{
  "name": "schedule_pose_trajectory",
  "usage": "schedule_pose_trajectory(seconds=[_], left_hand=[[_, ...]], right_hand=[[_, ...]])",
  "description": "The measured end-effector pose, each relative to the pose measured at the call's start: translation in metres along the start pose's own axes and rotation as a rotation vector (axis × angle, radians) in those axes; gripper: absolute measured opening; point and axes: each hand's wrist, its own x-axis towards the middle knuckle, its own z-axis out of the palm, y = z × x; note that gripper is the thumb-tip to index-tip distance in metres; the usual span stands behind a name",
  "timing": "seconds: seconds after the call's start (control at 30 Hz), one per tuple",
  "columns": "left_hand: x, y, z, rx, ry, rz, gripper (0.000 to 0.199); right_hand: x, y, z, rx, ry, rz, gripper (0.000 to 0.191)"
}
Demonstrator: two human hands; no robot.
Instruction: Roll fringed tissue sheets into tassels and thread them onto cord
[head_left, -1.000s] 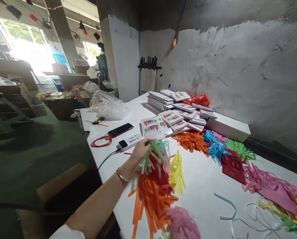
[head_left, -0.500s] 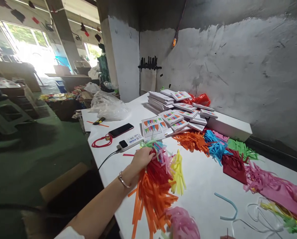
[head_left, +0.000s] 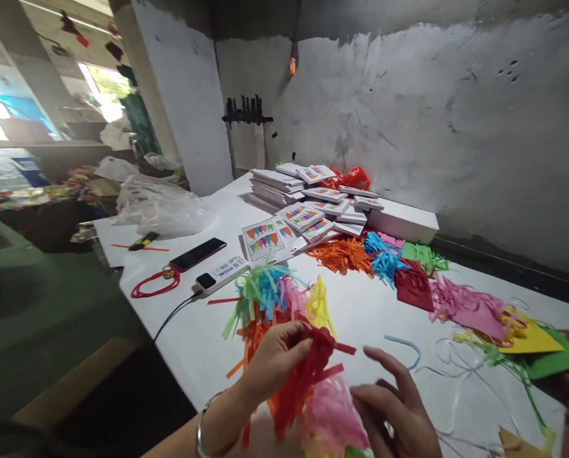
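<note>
My left hand [head_left: 277, 356], with a silver bangle at the wrist, pinches a bunch of red paper fringe [head_left: 308, 375] above the white table. To its right my right hand [head_left: 396, 401] holds nothing, its fingers apart and slightly curled. Under and behind the red fringe lie orange fringe [head_left: 251, 337], blue and green fringe [head_left: 265, 286] and yellow fringe [head_left: 320, 302]. A pink fringe bundle [head_left: 337, 413] is between my hands, lower down. My left fingers hide part of the red bunch.
More folded fringe bundles, including a dark red one [head_left: 413, 283], line the right side. Loose white string [head_left: 456, 375] and a blue strip [head_left: 411, 343] lie nearby. Printed packets [head_left: 279, 187], a phone [head_left: 198, 253], a white device [head_left: 222, 273] and a cutter [head_left: 144, 241] are farther back.
My left hand has come nearer, lifting the red fringe off the colourful pile. My right hand has risen into view beside it. The camera view has turned right.
</note>
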Motion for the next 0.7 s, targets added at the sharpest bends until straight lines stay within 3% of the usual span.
schedule_pose_trajectory(seconds=[0.07, 0.13, 0.2, 0.27, 0.33, 0.43, 0.6, 0.7], left_hand=[[-0.007, 0.001, 0.007, 0.027, -0.091, -0.027, 0.026], [-0.012, 0.004, 0.007, 0.147, -0.105, 0.007, 0.022], [-0.016, 0.007, 0.004, 0.278, 0.034, 0.121, 0.017], [-0.02, 0.01, 0.003, 0.368, 0.185, 0.27, 0.026], [-0.024, 0.008, 0.008, 0.404, 0.117, 0.337, 0.032], [-0.029, 0.001, 0.024, 0.266, -0.143, 0.214, 0.029], [-0.028, -0.012, 0.04, -0.398, -0.217, -0.182, 0.023], [-0.026, -0.017, 0.04, -0.707, -0.319, -0.312, 0.028]], right_hand=[[0.008, -0.008, 0.001, 0.052, -0.047, -0.005, 0.019], [0.014, -0.011, 0.0, 0.091, -0.076, 0.029, 0.016], [0.016, -0.009, -0.003, 0.094, -0.093, 0.071, 0.015], [0.015, -0.008, -0.003, 0.099, -0.083, 0.115, 0.015], [0.012, -0.008, 0.0, 0.143, -0.068, 0.155, 0.016], [0.005, -0.01, 0.006, 0.236, -0.039, 0.227, 0.021], [-0.002, -0.01, -0.002, 0.163, 0.053, 0.386, 0.028], [-0.004, -0.011, -0.008, 0.049, 0.029, 0.348, 0.032]])
